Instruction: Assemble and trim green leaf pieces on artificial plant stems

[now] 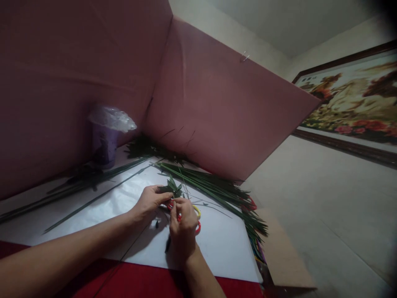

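My left hand (pixel 150 202) pinches a small green leaf sprig (pixel 173 187) between thumb and fingers, above the white sheet. Right beside it, my right hand (pixel 183 223) is closed, its fingertips meeting the base of the sprig. What those fingertips grip is too small to make out. Red and yellow handles, apparently of scissors (pixel 197 227), show behind and to the right of my right hand, partly hidden by it. A dark thin piece (pixel 168 245) sticks out below the same hand.
Long green stems (pixel 198 182) lie right of the hands, with more stems (pixel 93 176) at left. A purple container (pixel 104 145) topped with clear plastic stands at back left. Pink panels (pixel 217 95) enclose the back. The white sheet (pixel 217 252) lies over red cloth (pixel 149 281).
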`<action>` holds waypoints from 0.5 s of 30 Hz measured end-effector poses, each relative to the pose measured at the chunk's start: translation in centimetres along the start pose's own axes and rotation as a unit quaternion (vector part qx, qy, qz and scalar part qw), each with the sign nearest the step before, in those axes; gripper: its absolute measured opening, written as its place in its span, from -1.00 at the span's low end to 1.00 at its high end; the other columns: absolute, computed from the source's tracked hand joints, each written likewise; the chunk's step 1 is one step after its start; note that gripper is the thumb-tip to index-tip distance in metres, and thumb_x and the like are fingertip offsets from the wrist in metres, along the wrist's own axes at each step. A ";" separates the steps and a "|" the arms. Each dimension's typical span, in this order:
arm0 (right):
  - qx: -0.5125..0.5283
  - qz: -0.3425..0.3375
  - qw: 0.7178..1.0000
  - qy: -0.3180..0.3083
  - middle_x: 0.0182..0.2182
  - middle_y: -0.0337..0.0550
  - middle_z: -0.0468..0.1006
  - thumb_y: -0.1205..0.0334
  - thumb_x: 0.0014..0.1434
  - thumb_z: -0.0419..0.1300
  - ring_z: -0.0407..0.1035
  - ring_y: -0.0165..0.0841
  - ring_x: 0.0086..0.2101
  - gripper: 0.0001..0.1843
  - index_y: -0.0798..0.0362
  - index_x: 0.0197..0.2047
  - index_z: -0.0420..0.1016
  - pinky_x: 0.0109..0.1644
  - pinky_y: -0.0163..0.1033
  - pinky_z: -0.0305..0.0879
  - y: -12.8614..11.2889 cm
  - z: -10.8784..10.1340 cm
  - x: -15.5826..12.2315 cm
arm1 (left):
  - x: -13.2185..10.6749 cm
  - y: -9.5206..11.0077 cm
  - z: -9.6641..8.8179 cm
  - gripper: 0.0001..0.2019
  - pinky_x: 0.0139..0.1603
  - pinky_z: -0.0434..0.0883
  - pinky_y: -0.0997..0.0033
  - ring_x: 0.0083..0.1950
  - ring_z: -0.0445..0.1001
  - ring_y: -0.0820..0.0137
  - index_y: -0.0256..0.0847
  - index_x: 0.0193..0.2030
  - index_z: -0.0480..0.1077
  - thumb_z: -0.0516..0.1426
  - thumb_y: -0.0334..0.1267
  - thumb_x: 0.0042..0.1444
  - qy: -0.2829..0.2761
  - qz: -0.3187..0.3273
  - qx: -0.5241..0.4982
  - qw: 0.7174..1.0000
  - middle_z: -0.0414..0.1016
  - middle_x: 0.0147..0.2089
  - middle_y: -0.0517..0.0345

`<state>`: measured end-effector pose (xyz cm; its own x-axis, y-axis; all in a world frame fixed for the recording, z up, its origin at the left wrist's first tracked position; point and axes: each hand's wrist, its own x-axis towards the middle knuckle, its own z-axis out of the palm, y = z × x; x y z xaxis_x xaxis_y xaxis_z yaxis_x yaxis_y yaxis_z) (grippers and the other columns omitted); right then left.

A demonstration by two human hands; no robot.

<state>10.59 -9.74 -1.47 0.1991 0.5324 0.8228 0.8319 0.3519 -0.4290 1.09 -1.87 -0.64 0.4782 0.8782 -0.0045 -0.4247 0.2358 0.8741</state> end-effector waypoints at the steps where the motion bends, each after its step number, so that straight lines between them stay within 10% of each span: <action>1: 0.003 0.007 1.000 0.002 -0.37 -0.16 0.43 0.39 0.21 0.03 0.34 -0.40 -0.37 -0.90 0.07 -0.34 0.30 -0.29 -0.30 0.27 0.0 0.0 0.0 | 0.0 0.0 0.0 -0.83 -0.50 0.33 0.49 -0.55 0.40 0.46 -0.37 -0.47 0.45 0.29 -0.32 -0.22 0.002 -0.003 -0.001 1.000 0.47 -0.56 0.11; 15: 0.008 0.022 1.000 0.007 -0.38 -0.17 0.44 0.35 0.21 0.04 0.35 -0.41 -0.38 -0.91 0.07 -0.33 0.34 -0.29 -0.30 0.28 0.2 -0.1 0.0 | 0.2 -0.1 -0.3 -0.84 -0.44 0.38 0.47 -0.50 0.46 0.41 -0.36 -0.44 0.49 0.28 -0.33 -0.20 -0.019 0.001 -0.004 1.000 0.54 -0.48 0.06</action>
<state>10.84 -9.75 -1.46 0.2438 0.5365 0.8079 0.8139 0.3397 -0.4713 1.04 -1.62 -0.88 0.5062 0.8623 0.0164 -0.4315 0.2367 0.8705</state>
